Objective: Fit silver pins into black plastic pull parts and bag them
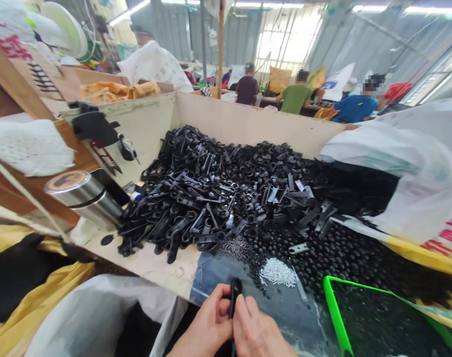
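At six o'clock, the left hand (212,320) is pinching a black ring-ended part (235,287), probably for steadying it; the right hand (258,327) is pressing its fingertips together against it, any content being hidden.

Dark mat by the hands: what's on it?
On the mat: heap of silvery pins, slim pale strip beside it, black balls at the far edge. Left hand and right hand, at a black part, cover some near side; anything there is hidden.
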Action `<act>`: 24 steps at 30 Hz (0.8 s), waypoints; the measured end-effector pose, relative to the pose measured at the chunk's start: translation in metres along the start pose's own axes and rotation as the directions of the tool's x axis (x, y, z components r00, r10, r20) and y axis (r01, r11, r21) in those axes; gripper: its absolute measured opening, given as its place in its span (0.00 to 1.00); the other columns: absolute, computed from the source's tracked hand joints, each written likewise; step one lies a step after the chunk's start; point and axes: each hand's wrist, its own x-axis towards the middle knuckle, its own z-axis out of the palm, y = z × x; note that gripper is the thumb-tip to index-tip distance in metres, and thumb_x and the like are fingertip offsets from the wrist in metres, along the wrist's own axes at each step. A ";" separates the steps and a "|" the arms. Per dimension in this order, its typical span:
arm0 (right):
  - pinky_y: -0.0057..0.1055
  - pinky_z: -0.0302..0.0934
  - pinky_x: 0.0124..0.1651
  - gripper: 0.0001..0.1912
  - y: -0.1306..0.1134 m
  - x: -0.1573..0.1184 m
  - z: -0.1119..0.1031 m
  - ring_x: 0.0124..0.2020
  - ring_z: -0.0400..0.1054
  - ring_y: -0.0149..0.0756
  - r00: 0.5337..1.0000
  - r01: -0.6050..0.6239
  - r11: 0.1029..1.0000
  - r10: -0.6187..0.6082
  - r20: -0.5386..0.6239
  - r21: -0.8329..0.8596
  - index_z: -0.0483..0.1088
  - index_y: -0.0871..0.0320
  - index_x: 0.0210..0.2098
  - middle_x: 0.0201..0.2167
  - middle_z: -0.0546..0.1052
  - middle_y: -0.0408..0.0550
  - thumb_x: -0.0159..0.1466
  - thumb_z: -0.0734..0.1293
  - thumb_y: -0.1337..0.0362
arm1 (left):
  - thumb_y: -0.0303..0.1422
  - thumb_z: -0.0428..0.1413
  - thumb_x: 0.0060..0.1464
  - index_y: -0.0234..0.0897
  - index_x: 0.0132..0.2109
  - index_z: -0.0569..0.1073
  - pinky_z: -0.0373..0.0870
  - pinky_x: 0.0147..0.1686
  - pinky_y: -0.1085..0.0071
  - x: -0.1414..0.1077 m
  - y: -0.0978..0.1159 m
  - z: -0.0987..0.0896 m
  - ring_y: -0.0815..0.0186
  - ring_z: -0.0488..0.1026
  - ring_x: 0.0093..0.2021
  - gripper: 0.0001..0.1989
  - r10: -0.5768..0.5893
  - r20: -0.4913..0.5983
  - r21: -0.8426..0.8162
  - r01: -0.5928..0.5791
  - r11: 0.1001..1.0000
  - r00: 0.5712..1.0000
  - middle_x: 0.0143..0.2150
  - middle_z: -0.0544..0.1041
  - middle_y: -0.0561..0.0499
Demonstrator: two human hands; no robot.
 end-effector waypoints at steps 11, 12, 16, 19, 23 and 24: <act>0.23 0.66 0.35 0.15 0.130 0.001 -0.056 0.36 0.73 0.29 0.865 -0.500 0.840 0.498 0.066 0.211 0.70 0.55 0.55 0.42 0.75 0.46 0.72 0.60 0.67 | 0.33 0.64 0.49 0.39 0.54 0.66 0.70 0.43 0.63 -0.002 0.030 0.009 0.59 0.79 0.38 0.26 -0.093 -0.102 -0.041 0.089 0.995 0.990 0.39 0.81 0.47; 0.25 0.66 0.32 0.17 0.143 -0.004 -0.053 0.36 0.73 0.31 0.861 -0.509 0.855 0.508 0.037 0.095 0.70 0.55 0.57 0.45 0.75 0.48 0.72 0.60 0.66 | 0.32 0.62 0.50 0.38 0.55 0.66 0.70 0.45 0.62 -0.003 0.035 0.013 0.59 0.79 0.40 0.25 -0.082 -0.098 -0.033 0.080 0.996 0.992 0.40 0.82 0.46; 0.28 0.67 0.35 0.16 0.168 -0.021 -0.033 0.36 0.73 0.34 0.905 -0.420 0.905 0.424 -0.040 0.070 0.76 0.55 0.43 0.37 0.75 0.48 0.72 0.56 0.66 | 0.27 0.57 0.51 0.36 0.53 0.66 0.65 0.53 0.62 -0.007 0.047 0.028 0.58 0.80 0.45 0.21 -0.036 -0.057 -0.066 0.032 0.997 0.998 0.44 0.82 0.44; 0.28 0.68 0.38 0.17 0.163 -0.024 -0.038 0.36 0.74 0.32 0.882 -0.415 0.893 0.442 -0.167 0.174 0.74 0.56 0.51 0.43 0.75 0.49 0.74 0.57 0.59 | 0.25 0.57 0.49 0.35 0.54 0.65 0.64 0.53 0.63 -0.004 0.049 0.033 0.59 0.79 0.46 0.23 -0.001 -0.060 -0.135 -0.008 0.991 0.998 0.45 0.82 0.43; 0.26 0.69 0.34 0.14 0.126 -0.017 -0.064 0.35 0.73 0.33 0.745 -0.455 0.737 0.622 -0.239 0.501 0.75 0.52 0.51 0.42 0.73 0.49 0.71 0.63 0.55 | 0.24 0.60 0.47 0.35 0.58 0.65 0.65 0.50 0.66 0.006 0.045 0.037 0.58 0.79 0.47 0.30 0.009 -0.115 -0.184 -0.030 0.983 0.993 0.46 0.81 0.43; 0.25 0.70 0.35 0.10 0.111 -0.013 -0.068 0.35 0.74 0.33 0.734 -0.404 0.676 0.642 -0.223 0.616 0.76 0.52 0.47 0.42 0.73 0.49 0.71 0.64 0.59 | 0.25 0.61 0.47 0.35 0.58 0.66 0.66 0.49 0.66 0.008 0.044 0.038 0.58 0.79 0.47 0.30 0.005 -0.123 -0.200 -0.030 0.979 0.992 0.46 0.81 0.43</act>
